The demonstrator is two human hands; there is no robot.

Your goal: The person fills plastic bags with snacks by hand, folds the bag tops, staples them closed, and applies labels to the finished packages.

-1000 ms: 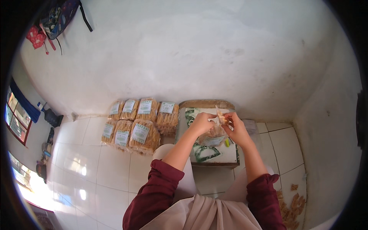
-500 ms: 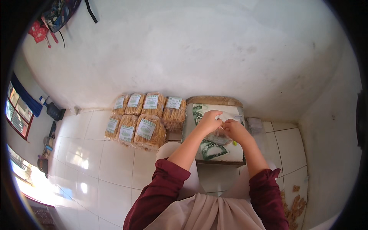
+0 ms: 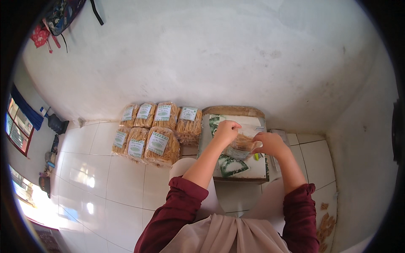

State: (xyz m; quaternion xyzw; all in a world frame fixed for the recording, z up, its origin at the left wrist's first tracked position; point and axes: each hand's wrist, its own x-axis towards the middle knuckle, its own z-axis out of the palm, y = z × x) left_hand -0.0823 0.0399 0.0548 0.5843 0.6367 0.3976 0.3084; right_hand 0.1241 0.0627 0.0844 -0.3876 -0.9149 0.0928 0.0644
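A clear plastic bag of tan stick snacks (image 3: 238, 145), with a pale label on it, lies over a box (image 3: 253, 170) topped with a white and green sheet. My right hand (image 3: 271, 143) is closed on the gathered end of that bag. Just beyond the bag's left part is my left hand (image 3: 227, 131), its fingers curled and pressed together; whatever they may hold is too small to make out. A small yellow-green object (image 3: 256, 156) shows beside the bag, below my right hand.
To the left, several packed snack bags (image 3: 159, 145) with labels stand in rows against the wall (image 3: 202, 63). Clear plastic (image 3: 291, 139) lies right of the box. Loose snack pieces (image 3: 325, 225) are on the tiled floor (image 3: 122, 177) at lower right.
My hands, which were together at the bag's end, have come apart. The right hand has shifted right with the bag's end, and more of the bag shows.
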